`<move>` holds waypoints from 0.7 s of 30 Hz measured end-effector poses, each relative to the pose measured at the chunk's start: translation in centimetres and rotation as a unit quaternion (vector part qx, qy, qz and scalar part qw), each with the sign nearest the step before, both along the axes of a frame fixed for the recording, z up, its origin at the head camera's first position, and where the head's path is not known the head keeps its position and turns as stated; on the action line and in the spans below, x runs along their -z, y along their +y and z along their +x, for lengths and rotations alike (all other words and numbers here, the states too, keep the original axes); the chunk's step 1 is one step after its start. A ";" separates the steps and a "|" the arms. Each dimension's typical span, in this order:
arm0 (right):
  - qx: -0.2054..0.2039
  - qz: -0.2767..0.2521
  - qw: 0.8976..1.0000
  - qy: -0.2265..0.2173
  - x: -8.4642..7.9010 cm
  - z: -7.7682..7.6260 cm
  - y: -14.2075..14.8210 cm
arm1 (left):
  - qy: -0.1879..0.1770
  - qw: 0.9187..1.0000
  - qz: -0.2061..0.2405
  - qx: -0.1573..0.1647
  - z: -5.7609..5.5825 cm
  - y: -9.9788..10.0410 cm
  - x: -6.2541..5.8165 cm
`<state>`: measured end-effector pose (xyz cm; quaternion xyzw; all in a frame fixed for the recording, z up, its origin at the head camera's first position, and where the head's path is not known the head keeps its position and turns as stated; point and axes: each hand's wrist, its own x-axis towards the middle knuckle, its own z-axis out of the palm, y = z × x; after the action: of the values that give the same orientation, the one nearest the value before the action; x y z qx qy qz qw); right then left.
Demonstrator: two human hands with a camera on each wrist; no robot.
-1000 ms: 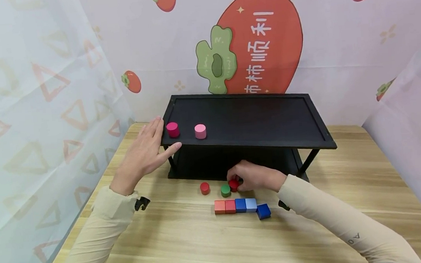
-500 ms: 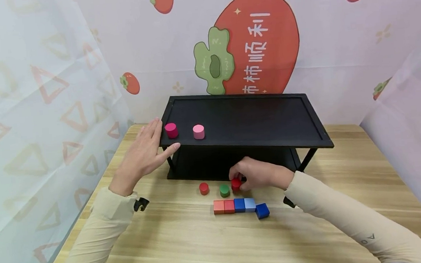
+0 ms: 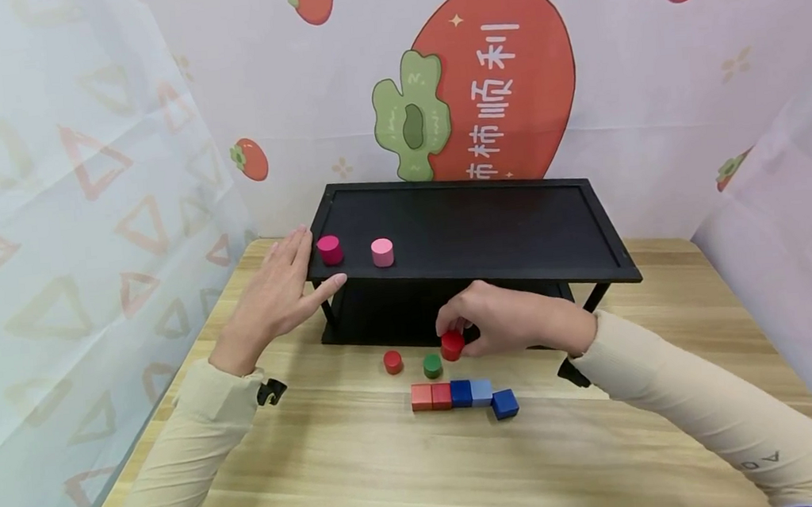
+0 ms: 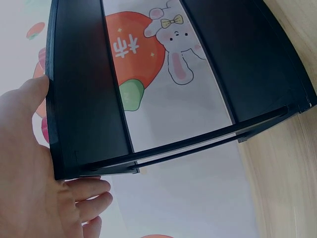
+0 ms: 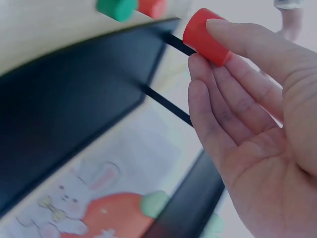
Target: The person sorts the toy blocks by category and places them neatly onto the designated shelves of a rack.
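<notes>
My right hand [image 3: 507, 319] pinches a red cylinder block [image 3: 452, 346] between thumb and fingers, in front of the black shelf [image 3: 476, 232] and above the table's surface. The right wrist view shows the thumb along one side of this block [image 5: 203, 35] and fingertips on the other. At the shelf's left end my left hand [image 3: 270, 300] rests with straight fingers along the side edge and the thumb spread over the front edge. Close by on the shelf top stand a magenta cylinder [image 3: 330, 250] and a pink cylinder [image 3: 382, 253].
On the table ahead of the shelf are another red cylinder [image 3: 392, 362] and a green cylinder [image 3: 432, 365]. Nearer lies a row of orange, red, blue and light-blue cubes [image 3: 462, 394], with a dark blue cube [image 3: 505, 404] set askew at its right end. A lower shelf board [image 3: 382, 319] sits underneath.
The right hand has lifted the red cylinder off the table from beside the green one and moved it up toward the shelf. The left hand stays in place.
</notes>
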<state>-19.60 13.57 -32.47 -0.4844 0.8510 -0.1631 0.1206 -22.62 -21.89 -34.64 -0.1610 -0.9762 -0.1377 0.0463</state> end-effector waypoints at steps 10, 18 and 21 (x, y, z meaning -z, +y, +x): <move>0.027 -0.004 0.999 0.027 -6.1 -0.2 0.4 | -0.003 1.000 -0.003 0.002 -0.3 0.0 -0.2; 0.083 -0.005 0.996 0.030 -9.1 -2.5 0.2 | -0.003 1.000 -0.003 -0.002 -0.2 -0.1 -0.1; 0.099 -0.002 0.994 0.034 -9.3 -3.6 0.0 | -0.003 1.000 -0.003 -0.001 -0.2 -0.1 -0.1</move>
<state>-23.18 13.56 -23.15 -0.4032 0.8981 -0.1594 0.0736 -22.81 -22.02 -34.58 -0.1593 -0.9770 -0.1349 0.0430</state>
